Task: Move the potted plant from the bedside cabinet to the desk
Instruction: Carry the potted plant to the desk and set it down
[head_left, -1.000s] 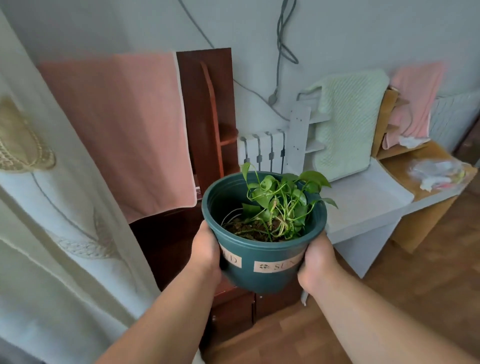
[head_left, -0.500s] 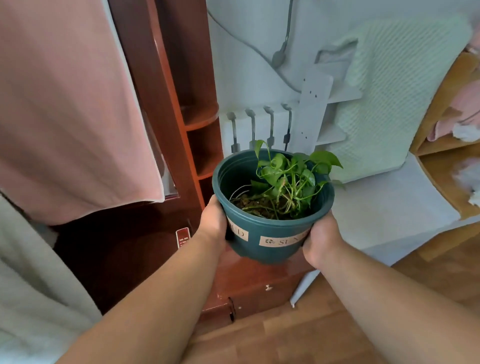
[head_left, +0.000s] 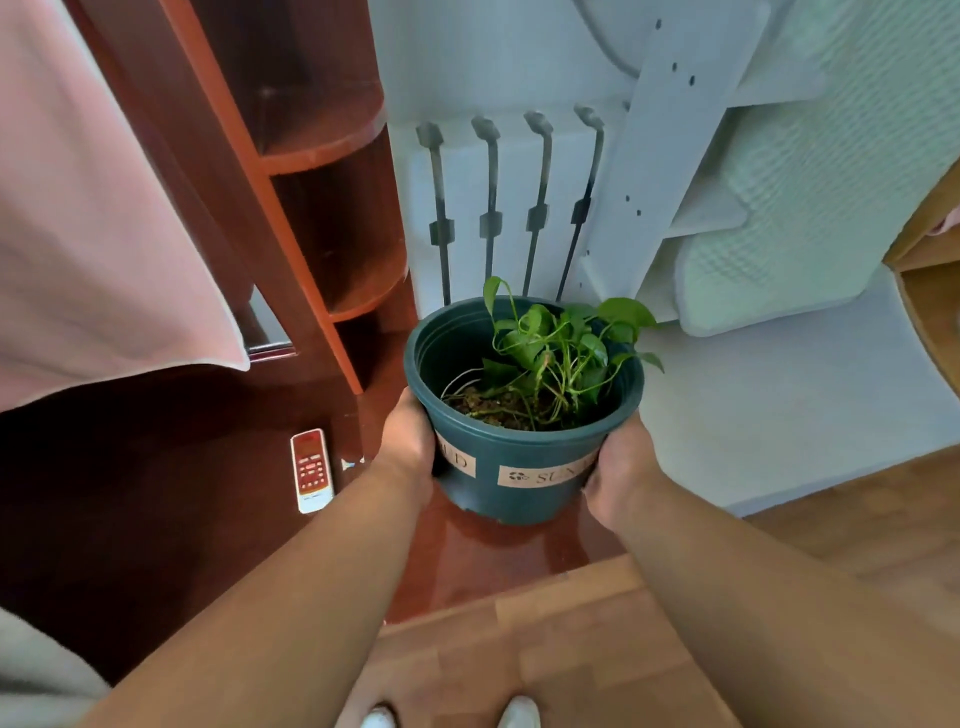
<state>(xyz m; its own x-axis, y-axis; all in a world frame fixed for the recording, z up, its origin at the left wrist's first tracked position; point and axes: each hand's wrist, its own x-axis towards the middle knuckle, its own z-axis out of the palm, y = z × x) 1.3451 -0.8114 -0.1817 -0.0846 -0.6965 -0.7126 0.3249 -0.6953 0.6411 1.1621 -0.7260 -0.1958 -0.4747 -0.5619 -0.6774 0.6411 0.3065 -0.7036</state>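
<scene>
Head view: both hands clamp the potted plant (head_left: 522, 415), left hand (head_left: 408, 441) on its left wall, right hand (head_left: 618, 467) on its right wall. The dark green pot sits at or just above the glossy red-brown bedside cabinet (head_left: 467, 561); contact can't be told. White remote (head_left: 310, 470) lies on the cabinet to the left, apart. Pink cloth (head_left: 93, 218) hangs upper left. Wooden floor (head_left: 545, 649) below.

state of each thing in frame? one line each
Potted plant: upright, gripped on both sides, at the cabinet top; contact unclear.
Left hand: closed on the pot.
Right hand: closed on the pot.
Remote: lying flat, face up, on the cabinet.
</scene>
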